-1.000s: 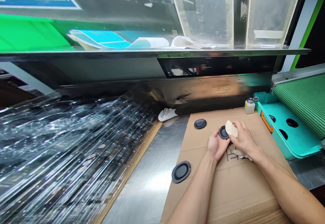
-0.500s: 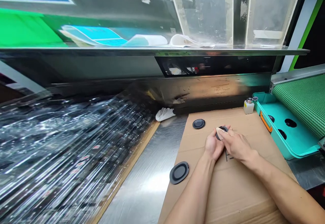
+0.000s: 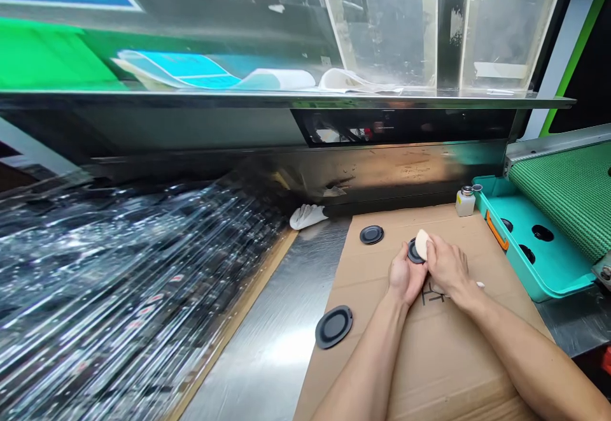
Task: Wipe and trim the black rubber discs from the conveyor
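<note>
Two hands listed first, both closed on their items: the left hand (image 3: 407, 274) cups a round black disc (image 3: 415, 251) by its rim, apparently to hold it steady with its face exposed, while the right hand (image 3: 446, 268) pinches a cream wedge-shaped foam pad (image 3: 422, 244) against that face. We place the held disc in the air just above a flat brown cardboard sheet (image 3: 429, 357), which seems laid down as a protective work surface. We count two similar black discs set well apart, one (image 3: 372, 234) near the sheet's far edge and one (image 3: 333, 327) at its left edge, perhaps spaced to avoid touching. Farther out we record a small white bottle with a metal top (image 3: 465, 202), a teal plastic tray with black round recesses (image 3: 513, 207), a green mesh conveyor belt (image 3: 563, 198), and a crumpled white cloth (image 3: 307, 217) on a brushed steel bench (image 3: 267, 344).
</note>
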The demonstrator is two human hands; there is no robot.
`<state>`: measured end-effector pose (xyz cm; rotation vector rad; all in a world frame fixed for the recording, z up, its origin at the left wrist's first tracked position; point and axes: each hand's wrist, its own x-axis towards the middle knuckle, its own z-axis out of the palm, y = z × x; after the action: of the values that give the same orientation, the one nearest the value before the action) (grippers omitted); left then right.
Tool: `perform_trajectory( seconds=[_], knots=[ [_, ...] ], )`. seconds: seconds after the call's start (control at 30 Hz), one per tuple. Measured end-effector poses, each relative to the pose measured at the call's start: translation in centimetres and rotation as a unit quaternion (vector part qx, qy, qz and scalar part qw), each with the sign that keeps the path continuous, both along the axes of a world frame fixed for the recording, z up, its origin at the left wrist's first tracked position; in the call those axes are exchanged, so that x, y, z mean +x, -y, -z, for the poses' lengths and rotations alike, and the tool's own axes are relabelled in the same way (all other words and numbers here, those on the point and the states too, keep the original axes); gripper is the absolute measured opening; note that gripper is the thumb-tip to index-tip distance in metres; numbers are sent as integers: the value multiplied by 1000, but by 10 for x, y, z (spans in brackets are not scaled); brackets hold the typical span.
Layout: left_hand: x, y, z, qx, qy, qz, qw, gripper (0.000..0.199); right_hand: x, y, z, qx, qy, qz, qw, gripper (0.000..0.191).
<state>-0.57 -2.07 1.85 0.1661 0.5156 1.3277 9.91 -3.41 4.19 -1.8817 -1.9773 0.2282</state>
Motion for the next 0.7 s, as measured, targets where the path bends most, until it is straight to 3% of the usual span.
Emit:
perform_trajectory(
  seconds=[0.13,0.23,0.33,0.43,0.5,0.57,0.63,0.7],
  knots=[
    [2,3,-1,0,-23,9,1000,38,13,-10,-1,-9,-14,39,999,41],
    [0,5,-2,21,-54,36,998,34,36,-23,-2,12,-47,90,995,40],
    [-2,6,-2,56,-87,61,993,35,57,-33,0,11,-56,98,993,42],
    [-1,8,0,127,-220,14,967,39,65,-37,6,-30,-19,87,996,41],
    [1,13,1,211,-380,-71,898,54,65,-36,8,-54,16,75,996,41],
    [5,20,0,301,-524,-147,783,73,62,-35,10,-60,39,63,995,41],
    [7,26,-1,369,-604,-192,680,86,60,-34,10,-60,50,58,995,40],
    [8,30,-3,401,-636,-213,624,91,59,-34,10,-62,58,58,995,40]
  ],
)
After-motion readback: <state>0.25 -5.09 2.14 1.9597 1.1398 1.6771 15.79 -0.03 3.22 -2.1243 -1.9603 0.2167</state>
